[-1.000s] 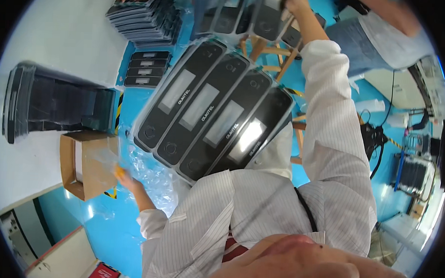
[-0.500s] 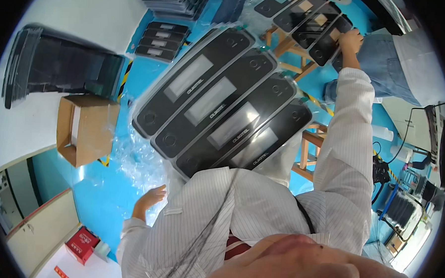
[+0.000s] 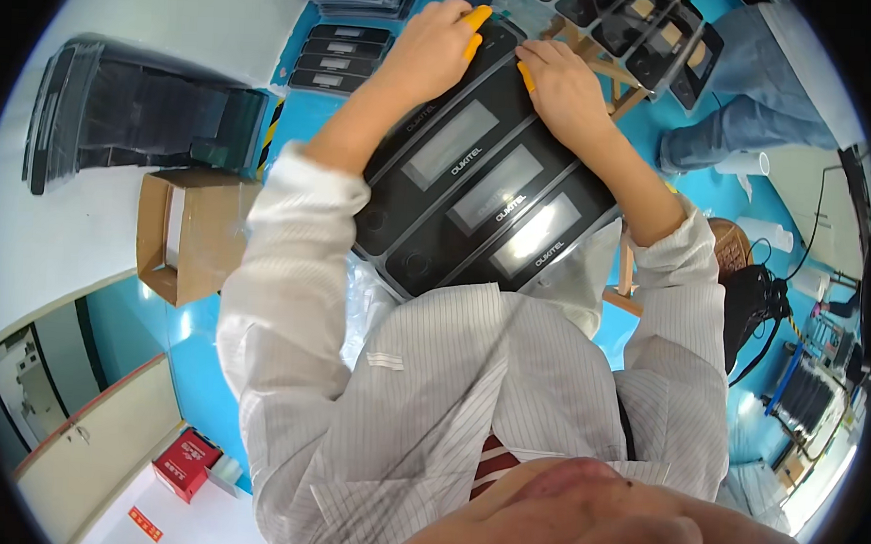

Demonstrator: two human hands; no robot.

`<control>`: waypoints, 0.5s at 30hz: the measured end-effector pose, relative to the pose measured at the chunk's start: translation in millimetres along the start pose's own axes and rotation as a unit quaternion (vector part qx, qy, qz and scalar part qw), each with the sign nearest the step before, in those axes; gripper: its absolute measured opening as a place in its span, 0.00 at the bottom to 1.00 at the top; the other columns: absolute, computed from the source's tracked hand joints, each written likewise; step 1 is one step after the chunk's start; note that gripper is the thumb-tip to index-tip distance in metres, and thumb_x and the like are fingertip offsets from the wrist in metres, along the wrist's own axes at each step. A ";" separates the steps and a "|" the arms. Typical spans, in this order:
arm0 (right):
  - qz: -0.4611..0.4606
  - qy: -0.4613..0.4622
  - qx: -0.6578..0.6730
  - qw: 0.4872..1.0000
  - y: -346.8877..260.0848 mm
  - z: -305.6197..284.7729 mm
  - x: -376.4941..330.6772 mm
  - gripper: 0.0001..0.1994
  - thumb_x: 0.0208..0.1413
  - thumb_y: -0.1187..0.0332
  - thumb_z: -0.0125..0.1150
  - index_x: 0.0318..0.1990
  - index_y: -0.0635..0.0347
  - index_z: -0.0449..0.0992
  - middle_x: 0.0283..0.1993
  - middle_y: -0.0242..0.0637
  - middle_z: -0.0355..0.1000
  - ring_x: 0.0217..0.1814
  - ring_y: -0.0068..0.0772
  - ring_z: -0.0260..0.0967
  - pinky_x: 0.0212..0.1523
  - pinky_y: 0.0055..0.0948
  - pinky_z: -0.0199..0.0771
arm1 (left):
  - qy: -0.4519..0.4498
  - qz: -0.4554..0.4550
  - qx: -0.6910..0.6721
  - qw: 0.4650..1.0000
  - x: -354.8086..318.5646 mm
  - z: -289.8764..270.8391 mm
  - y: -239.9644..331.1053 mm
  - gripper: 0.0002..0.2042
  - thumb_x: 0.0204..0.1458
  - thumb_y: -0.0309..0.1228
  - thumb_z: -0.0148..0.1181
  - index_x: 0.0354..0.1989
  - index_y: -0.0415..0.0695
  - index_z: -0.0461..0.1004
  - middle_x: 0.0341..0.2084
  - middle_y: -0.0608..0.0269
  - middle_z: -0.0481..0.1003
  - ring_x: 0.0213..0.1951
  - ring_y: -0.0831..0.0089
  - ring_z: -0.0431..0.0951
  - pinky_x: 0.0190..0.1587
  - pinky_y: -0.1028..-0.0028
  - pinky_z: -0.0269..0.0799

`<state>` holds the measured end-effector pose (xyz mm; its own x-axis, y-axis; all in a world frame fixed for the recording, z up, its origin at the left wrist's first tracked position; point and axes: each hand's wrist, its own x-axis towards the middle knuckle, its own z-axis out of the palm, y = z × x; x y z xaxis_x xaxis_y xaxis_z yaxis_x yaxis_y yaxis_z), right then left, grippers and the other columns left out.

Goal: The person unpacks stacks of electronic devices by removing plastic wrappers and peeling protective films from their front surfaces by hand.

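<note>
A black panel sheet (image 3: 428, 213), made of several long strips with pale rectangular windows, slants across my lap. Clear film edges it, and other sheets seem to lie beneath. My left hand (image 3: 433, 50) is closed at the sheet's far end, with yellow-orange covers on two fingertips. Close to its right, my right hand (image 3: 565, 91) bends its fingers at the sheet's far right edge, a yellow cover on one tip. Both hands appear to grip the sheet; its edge under the fingers is partly hidden.
More black panels (image 3: 649, 48) lie on a wooden stool at the far right, beside a person's jeans leg (image 3: 754, 106). Dark panel stacks (image 3: 338, 59) stand far left. An open cardboard box (image 3: 199, 228) is at left, a red box (image 3: 186, 463) lower left.
My right hand has come back from the panels on the far stool to the sheet on my lap. My left hand has risen from my side to the sheet's far end.
</note>
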<state>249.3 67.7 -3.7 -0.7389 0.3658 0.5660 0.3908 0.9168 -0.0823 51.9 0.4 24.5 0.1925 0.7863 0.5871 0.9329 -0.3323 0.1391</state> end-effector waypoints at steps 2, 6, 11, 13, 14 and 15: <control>-0.008 0.000 -0.001 1.000 0.8 -4.0 -1.9 0.08 0.51 0.71 0.56 0.38 0.61 0.76 0.38 0.35 0.71 0.44 0.38 0.69 0.46 0.33 0.70 | 0.000 0.012 0.016 1.000 0.0 32.3 -13.2 0.13 0.51 0.29 0.58 0.44 0.36 0.76 0.41 0.54 0.74 0.41 0.55 0.73 0.46 0.64 0.70; 0.033 0.017 0.010 0.999 8.4 -4.2 -4.6 0.08 0.51 0.71 0.56 0.39 0.60 0.75 0.41 0.34 0.71 0.45 0.37 0.68 0.45 0.33 0.70 | -0.013 0.046 -0.008 0.999 -7.3 41.3 -29.0 0.13 0.50 0.27 0.59 0.44 0.37 0.76 0.40 0.54 0.74 0.41 0.55 0.74 0.47 0.63 0.71; 0.004 -0.063 -0.035 0.997 15.2 1.4 -6.0 0.15 0.43 0.75 0.59 0.43 0.63 0.74 0.43 0.36 0.69 0.45 0.37 0.67 0.49 0.32 0.70 | -0.105 0.051 0.023 0.993 15.7 43.7 -47.3 0.08 0.44 0.27 0.60 0.34 0.39 0.76 0.34 0.57 0.75 0.40 0.59 0.75 0.42 0.64 0.72; -0.008 -0.077 -0.066 0.995 18.4 2.7 -0.4 0.13 0.44 0.74 0.59 0.41 0.63 0.73 0.42 0.36 0.68 0.45 0.37 0.66 0.48 0.31 0.69 | -0.111 0.174 0.022 0.978 24.1 48.2 -55.0 0.08 0.56 0.30 0.53 0.35 0.37 0.71 0.25 0.50 0.71 0.31 0.55 0.76 0.33 0.59 0.73; -0.026 -0.087 -0.095 0.991 18.4 1.9 2.2 0.11 0.45 0.73 0.59 0.39 0.62 0.73 0.41 0.36 0.67 0.44 0.36 0.66 0.46 0.31 0.69 | -0.128 0.153 0.048 0.979 25.6 48.3 -55.9 0.07 0.55 0.29 0.53 0.36 0.37 0.71 0.26 0.50 0.71 0.32 0.54 0.76 0.33 0.59 0.72; -0.022 -0.087 -0.094 0.992 16.4 0.0 3.3 0.11 0.45 0.73 0.59 0.39 0.62 0.73 0.41 0.36 0.67 0.44 0.36 0.66 0.46 0.31 0.69 | -0.146 0.133 0.075 0.977 22.1 46.1 -52.0 0.07 0.55 0.29 0.53 0.36 0.37 0.71 0.28 0.49 0.71 0.32 0.54 0.76 0.33 0.58 0.72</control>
<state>253.3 84.0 -3.2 -0.8340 0.3635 0.4150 0.4396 0.8924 0.1019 21.7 59.1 -6.6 0.4927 0.8052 0.3299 0.8679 -0.4821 -0.1195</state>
